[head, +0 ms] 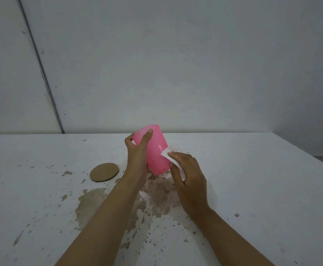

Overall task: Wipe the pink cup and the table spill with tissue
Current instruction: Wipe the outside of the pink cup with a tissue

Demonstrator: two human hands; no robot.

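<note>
My left hand (pixel 137 150) grips the pink plastic cup (pixel 156 148) from its left side and holds it tilted above the table. My right hand (pixel 187 173) presses a folded white tissue (pixel 167 153) against the cup's right side wall. Below the cup a brownish wet spill (pixel 156 196) spreads over the white table (pixel 262 189), with a second patch (pixel 91 198) to the left and splatter toward me. My forearms hide part of the spill.
A round brown cardboard coaster (pixel 104 172) lies flat on the table left of the cup. A white wall rises just behind the table's far edge. The table's right edge runs diagonally at the far right.
</note>
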